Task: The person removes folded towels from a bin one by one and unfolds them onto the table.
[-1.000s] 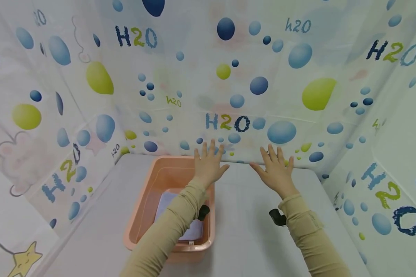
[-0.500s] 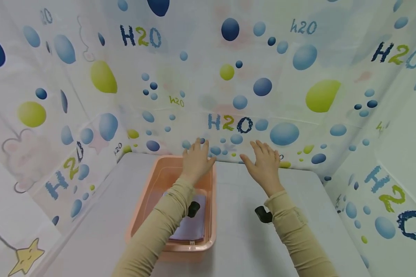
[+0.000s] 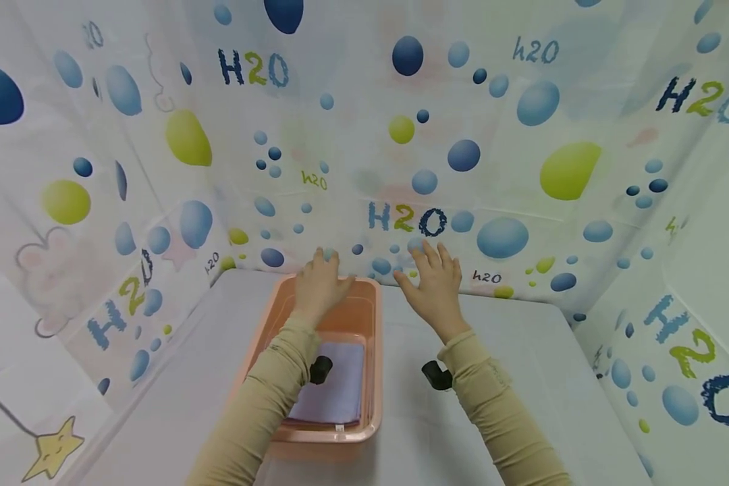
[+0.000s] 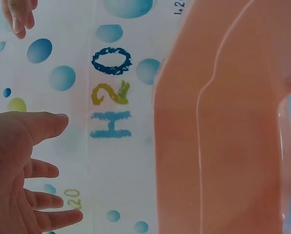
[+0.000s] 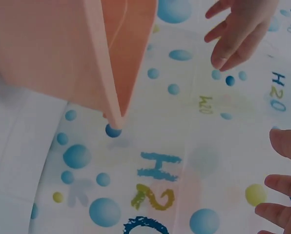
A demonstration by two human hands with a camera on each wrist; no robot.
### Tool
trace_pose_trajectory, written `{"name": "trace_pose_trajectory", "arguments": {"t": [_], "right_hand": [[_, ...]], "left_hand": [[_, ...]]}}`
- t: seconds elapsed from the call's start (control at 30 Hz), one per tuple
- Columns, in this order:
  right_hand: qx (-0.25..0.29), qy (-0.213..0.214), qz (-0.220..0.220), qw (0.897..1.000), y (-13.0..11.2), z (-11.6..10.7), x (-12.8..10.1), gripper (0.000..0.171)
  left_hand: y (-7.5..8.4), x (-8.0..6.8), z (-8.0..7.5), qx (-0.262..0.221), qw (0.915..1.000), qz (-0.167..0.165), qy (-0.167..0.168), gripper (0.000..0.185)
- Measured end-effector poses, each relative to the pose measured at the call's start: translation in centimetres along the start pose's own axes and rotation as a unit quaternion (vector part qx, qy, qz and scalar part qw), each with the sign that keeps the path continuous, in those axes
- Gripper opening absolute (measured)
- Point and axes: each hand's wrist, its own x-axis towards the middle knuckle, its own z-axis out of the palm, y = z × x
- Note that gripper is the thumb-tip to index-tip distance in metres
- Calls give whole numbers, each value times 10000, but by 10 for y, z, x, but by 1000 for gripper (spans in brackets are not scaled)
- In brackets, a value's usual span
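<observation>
A peach-coloured plastic basin (image 3: 373, 378) stands left of centre on the table, with a folded lavender cloth (image 3: 340, 385) lying flat in its bottom. Over the basin's far end hovers my left hand (image 3: 318, 287), fingers spread and holding nothing. My right hand (image 3: 433, 283) is in the air to the right of the basin, its fingers apart and nothing in them. In the left wrist view the basin wall (image 4: 223, 146) fills the right side, beside the left hand (image 4: 18, 170). The right wrist view catches both the right hand (image 5: 284, 180) and the left hand (image 5: 245, 29).
The table (image 3: 492, 391) has a white cover. Behind it and at both sides hang white sheets (image 3: 352, 135) printed with coloured dots and "H2O" lettering. A black curved piece (image 3: 437, 375) shows at the right wrist, another (image 3: 320, 370) at the left.
Both hands have moved left, the left one further over the basin. More of the lavender cloth now shows. The view has shifted slightly; the basin and cloth stay in place.
</observation>
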Motion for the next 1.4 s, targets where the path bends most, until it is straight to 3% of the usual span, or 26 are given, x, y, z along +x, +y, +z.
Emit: {"name": "trace_pose_trajectory", "arguments": {"t": [0.27,0.53,0.8,0.9,1.1,1.4], "right_hand": [[496,49,-147,9986,-24,8,4,55],[1225,489,-349,9907,-44,20,3,48],[1675,754,-602,9811,-60,38,7,42],[1704,843,-671,9795,-67,44,8,39],[1966,721,-575,9761,-86,59,11,37],[1647,536,-405,9841,-109,82,8,36]], "left_hand": [[-31,-9,-1,-261,9978,-544,-280,68],[-58,-16,9,-384,9944,-862,-466,67],[-83,-18,21,-951,9824,-1296,-954,65],[-89,-17,23,-1059,9808,-1323,-963,65],[-102,-17,24,-1236,9822,-1253,-652,62],[-110,-17,27,-1417,9780,-1252,-879,68]]}}
